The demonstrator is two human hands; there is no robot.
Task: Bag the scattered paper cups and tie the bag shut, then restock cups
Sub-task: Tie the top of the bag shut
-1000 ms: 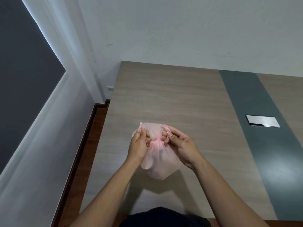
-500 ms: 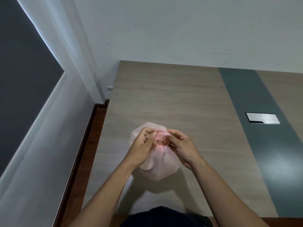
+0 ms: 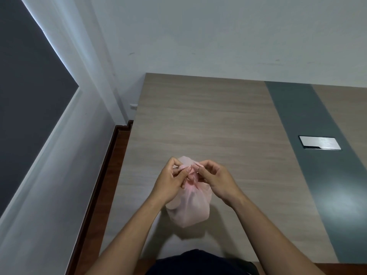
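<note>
Both bare forearms reach up from the bottom of the view and converge toward the middle, the left from the lower left, the right from the lower right. The left hand (image 3: 170, 184) is curled with its back toward the camera, its thumb and fingers bent inward and pinched on the gathered top of the bag (image 3: 188, 211). The right hand (image 3: 217, 180) faces it just beside, wrist slightly bent, with its thumb and forefinger pinched on the same gathered top and the other fingers curled loosely. The fingertips of the two hands nearly meet.
</note>
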